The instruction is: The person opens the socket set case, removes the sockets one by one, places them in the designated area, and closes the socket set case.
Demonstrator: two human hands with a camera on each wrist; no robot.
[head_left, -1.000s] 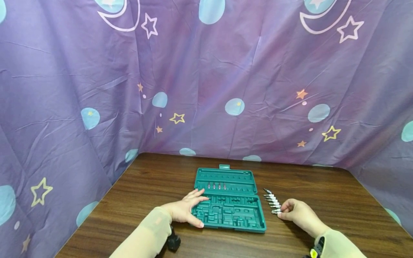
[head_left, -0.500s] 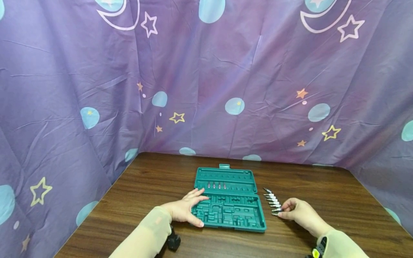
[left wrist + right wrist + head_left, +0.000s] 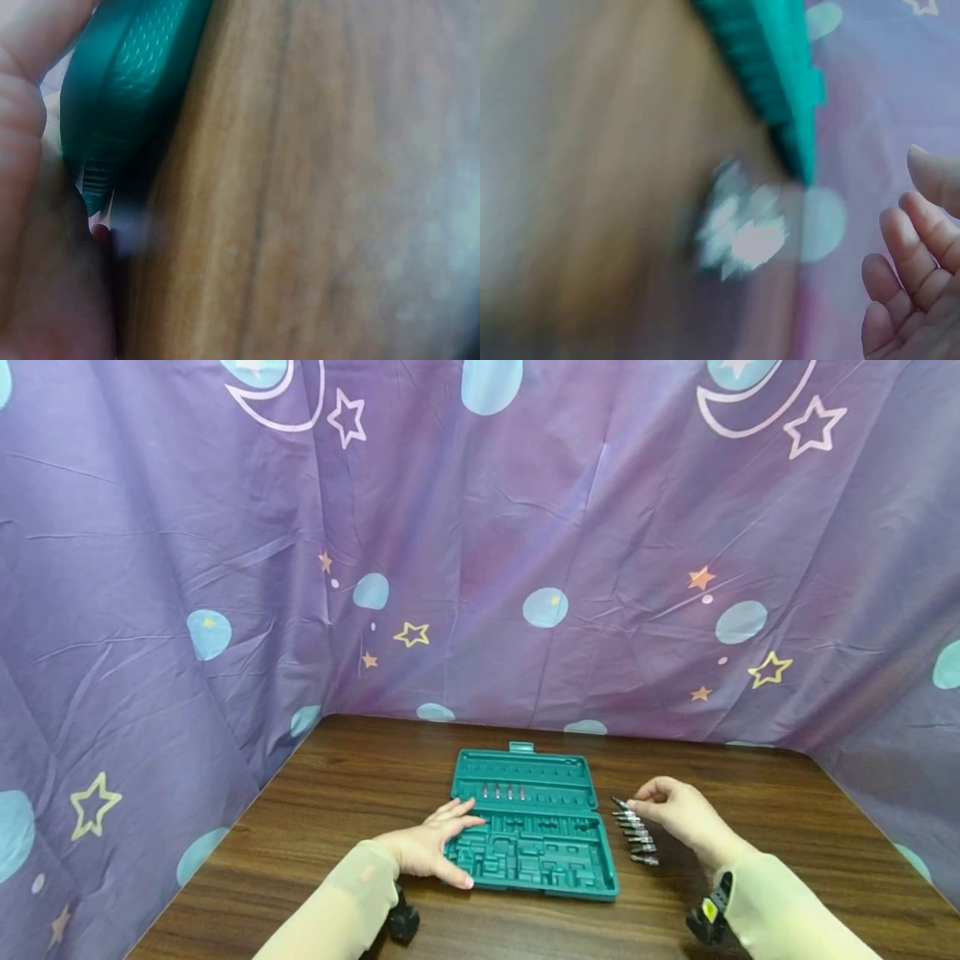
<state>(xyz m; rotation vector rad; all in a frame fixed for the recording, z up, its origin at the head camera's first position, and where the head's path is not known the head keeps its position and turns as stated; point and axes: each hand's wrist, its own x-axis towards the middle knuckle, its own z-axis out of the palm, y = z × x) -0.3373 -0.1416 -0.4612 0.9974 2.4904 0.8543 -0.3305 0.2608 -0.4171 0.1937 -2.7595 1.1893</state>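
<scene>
Green case [image 3: 551, 891], silver bits [image 3: 641, 839] right of it

The right hand [image 3: 678, 810] has shifted to the far end of their slanting row, fingers loosely parted, gripping nothing; the left hand [image 3: 429, 849] lies spread on the case's left edge (whose dimpled outside only the left wrist view shows).

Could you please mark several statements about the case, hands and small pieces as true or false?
1. The left hand rests on the green case's left side. True.
2. The green case is shut. False: it lies open.
3. The right hand is by the far end of the silver pieces. True.
4. The silver pieces lie inside the case. False: they lie right of it, on the table.
5. Four pinkish pieces sit in the case's far half. True.
</scene>
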